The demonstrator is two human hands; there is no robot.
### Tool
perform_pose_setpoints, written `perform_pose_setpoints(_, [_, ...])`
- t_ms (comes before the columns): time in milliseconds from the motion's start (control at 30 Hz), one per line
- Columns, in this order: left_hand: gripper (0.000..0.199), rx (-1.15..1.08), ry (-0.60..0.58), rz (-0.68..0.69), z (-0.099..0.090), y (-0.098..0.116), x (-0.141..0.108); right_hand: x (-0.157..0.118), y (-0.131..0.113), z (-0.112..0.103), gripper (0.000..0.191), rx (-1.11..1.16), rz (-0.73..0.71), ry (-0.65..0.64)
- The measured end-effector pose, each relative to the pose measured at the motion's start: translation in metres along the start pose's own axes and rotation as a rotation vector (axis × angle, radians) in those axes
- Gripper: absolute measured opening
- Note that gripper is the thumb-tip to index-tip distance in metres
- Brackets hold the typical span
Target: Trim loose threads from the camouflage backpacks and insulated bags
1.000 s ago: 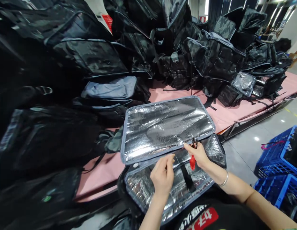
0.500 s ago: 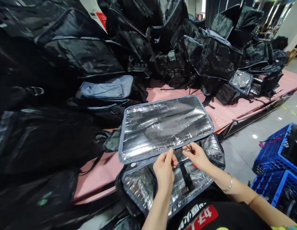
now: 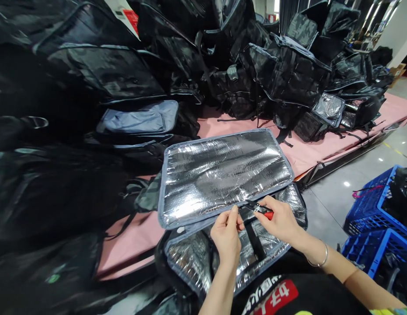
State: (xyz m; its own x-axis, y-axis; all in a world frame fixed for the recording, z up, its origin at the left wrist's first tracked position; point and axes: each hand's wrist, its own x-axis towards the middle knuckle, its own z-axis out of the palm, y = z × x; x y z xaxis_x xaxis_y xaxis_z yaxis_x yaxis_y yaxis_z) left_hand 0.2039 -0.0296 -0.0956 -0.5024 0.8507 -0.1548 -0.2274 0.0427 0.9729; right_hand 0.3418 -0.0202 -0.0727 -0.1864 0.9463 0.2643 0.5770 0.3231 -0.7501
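A black insulated bag (image 3: pixel 193 258) with a shiny silver lining lies in front of me, its grey-edged lid (image 3: pixel 226 175) raised and folded back. At the lid's near edge my left hand (image 3: pixel 227 236) pinches the grey binding between thumb and fingers. Just to its right, my right hand (image 3: pixel 282 221) is closed around small thread snips (image 3: pixel 258 208) with black blades and a red handle part. The tips of the snips point left and touch or nearly touch the binding. Any thread there is too fine to make out.
Dark camouflage bags (image 3: pixel 295 74) are heaped along the far side of a pink-covered table (image 3: pixel 311 151). More black bags crowd the left. Blue plastic crates (image 3: pixel 367 210) with dark items stand on the floor at right.
My right hand has turned and shifted slightly right, bringing the snips into plain sight with their tips toward the binding. My left hand keeps its pinch at the edge.
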Motion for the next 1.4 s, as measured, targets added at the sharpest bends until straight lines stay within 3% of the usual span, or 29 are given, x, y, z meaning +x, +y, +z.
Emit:
perform_pose_setpoints(400, [0.032,-0.031,0.027,-0.007,0.001,-0.001,-0.002,0.002,0.003,-0.004,0.014,-0.046,-0.014,-0.009])
perform_pose_setpoints(600, [0.034,-0.02,0.02,0.014,0.001,-0.002,-0.002,-0.009,0.018,0.006,0.014,0.076,0.051,0.157])
perform_pose_setpoints(833, [0.032,-0.034,0.025,0.011,0.002,-0.002,-0.001,-0.015,0.027,0.021,0.014,0.032,-0.096,0.222])
perform_pose_setpoints(933, [0.033,-0.033,0.026,0.019,0.001,-0.001,-0.002,-0.014,0.027,0.018,0.015,0.054,-0.106,0.19])
perform_pose_setpoints(1133, [0.033,-0.034,0.03,0.014,0.0,-0.004,-0.002,-0.008,0.016,0.007,0.015,0.051,-0.096,0.007])
perform_pose_setpoints(1400, [0.034,-0.005,0.008,0.03,-0.001,-0.005,-0.003,0.0,0.011,0.012,0.014,0.034,-0.165,-0.031])
